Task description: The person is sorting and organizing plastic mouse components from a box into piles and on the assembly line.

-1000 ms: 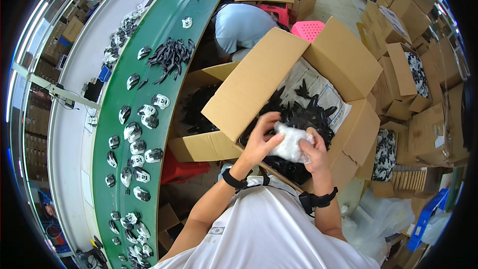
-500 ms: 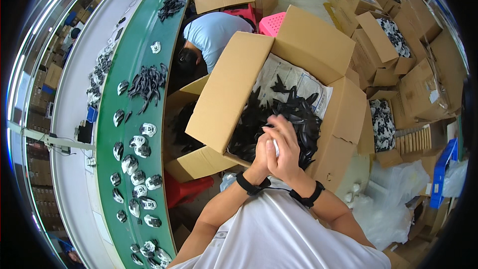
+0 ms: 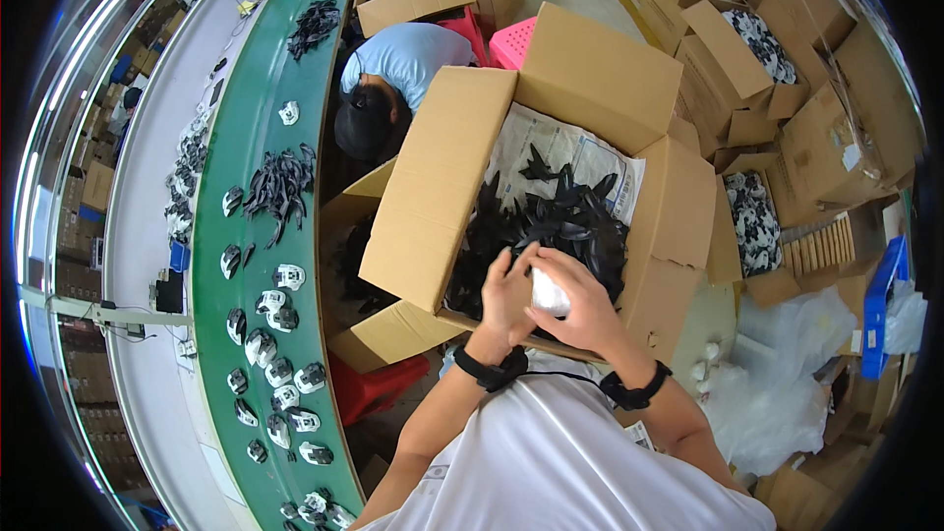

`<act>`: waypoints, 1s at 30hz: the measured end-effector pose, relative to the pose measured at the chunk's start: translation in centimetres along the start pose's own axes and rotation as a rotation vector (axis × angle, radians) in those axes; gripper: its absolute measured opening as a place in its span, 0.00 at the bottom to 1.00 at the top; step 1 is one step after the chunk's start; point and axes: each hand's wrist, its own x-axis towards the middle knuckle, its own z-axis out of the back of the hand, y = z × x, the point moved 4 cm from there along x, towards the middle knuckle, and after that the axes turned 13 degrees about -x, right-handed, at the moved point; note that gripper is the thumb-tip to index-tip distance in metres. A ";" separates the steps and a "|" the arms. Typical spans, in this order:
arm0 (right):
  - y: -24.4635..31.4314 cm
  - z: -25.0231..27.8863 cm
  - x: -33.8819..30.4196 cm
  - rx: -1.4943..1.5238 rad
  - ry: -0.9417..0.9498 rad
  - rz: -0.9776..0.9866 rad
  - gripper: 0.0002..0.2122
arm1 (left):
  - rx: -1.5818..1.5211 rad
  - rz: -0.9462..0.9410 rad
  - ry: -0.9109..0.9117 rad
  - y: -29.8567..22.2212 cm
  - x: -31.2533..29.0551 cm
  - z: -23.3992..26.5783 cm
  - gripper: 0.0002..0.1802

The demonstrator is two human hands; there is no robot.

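Note:
In front of my chest, my right hand [image 3: 588, 310] is curled round a small white rounded piece [image 3: 549, 293], whose exact kind I cannot make out. My left hand [image 3: 505, 297] is beside it with fingers apart and raised, its palm facing the piece. Both hands are over the near side of a large open cardboard box [image 3: 433, 187]. Inside the box, many curved, pointed black plastic parts [image 3: 590, 226] lie heaped on a sheet of printed paper [image 3: 624, 177].
On the left runs a green conveyor belt [image 3: 221, 320] bearing black-and-white shells [image 3: 261, 346] and a pile of black strips [image 3: 278, 187]. A person in light blue [image 3: 408, 59] bends down beyond the box. Cartons [image 3: 826, 162] and clear plastic bags [image 3: 767, 383] crowd the right. A red stool [image 3: 379, 383] stands below the belt.
My hands, pressed together before, have parted, and the white piece now shows in my right hand. The bending person's head has shifted, and the whole view has moved slightly.

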 end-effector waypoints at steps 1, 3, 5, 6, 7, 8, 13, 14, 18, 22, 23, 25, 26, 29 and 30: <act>-0.9 0.6 -1.0 0.001 0.007 -0.006 0.27 | -0.062 0.023 -0.001 -0.4 -0.1 -0.4 0.35; -3.2 1.3 -3.3 0.108 0.118 -0.136 0.30 | 0.161 0.057 -0.028 -1.0 -0.2 0.0 0.35; -7.6 2.4 -7.4 0.139 0.089 -0.421 0.33 | 0.705 0.043 -0.144 -1.6 0.2 0.8 0.29; -10.0 3.5 -9.8 0.155 0.049 -0.533 0.33 | 0.796 -0.017 -0.201 -2.4 0.1 1.5 0.25; -12.5 5.1 -12.3 0.164 0.008 -0.642 0.34 | 0.789 -0.023 -0.207 -3.0 0.2 2.7 0.25; -15.0 6.4 -15.1 0.002 -0.048 -0.732 0.34 | 0.895 -0.104 -0.268 -4.1 0.4 5.1 0.25; -26.5 10.3 -32.1 -0.483 -0.124 -1.191 0.36 | 1.373 -0.519 -0.540 -7.2 -0.2 9.5 0.33; -28.0 9.8 -34.7 -0.482 -0.121 -1.186 0.36 | 1.371 -0.524 -0.544 -7.4 0.1 9.7 0.33; -33.0 7.8 -43.8 -0.428 -0.042 -1.460 0.41 | 1.177 -0.411 -0.550 -7.5 1.0 11.3 0.34; -33.5 4.8 -44.2 -0.163 -0.066 -1.516 0.39 | 1.042 -0.436 -0.531 -9.1 0.3 13.9 0.35; -33.5 5.2 -44.0 -0.333 0.062 -1.578 0.40 | 1.121 -0.466 -0.516 -9.5 0.3 13.8 0.35; -32.4 6.3 -43.7 -0.247 0.124 -1.692 0.37 | 1.218 -0.442 -0.492 -9.2 0.4 12.3 0.38; -32.7 6.6 -47.1 -0.202 0.078 -1.786 0.33 | 1.286 -0.356 -0.512 -7.8 1.2 10.9 0.39; -27.7 6.9 -42.6 0.099 -0.047 -1.901 0.29 | 1.363 -0.260 -0.587 -9.6 0.5 12.0 0.42; -27.4 6.7 -44.7 0.112 -0.118 -1.893 0.30 | 1.311 -0.218 -0.575 -9.7 1.0 12.9 0.42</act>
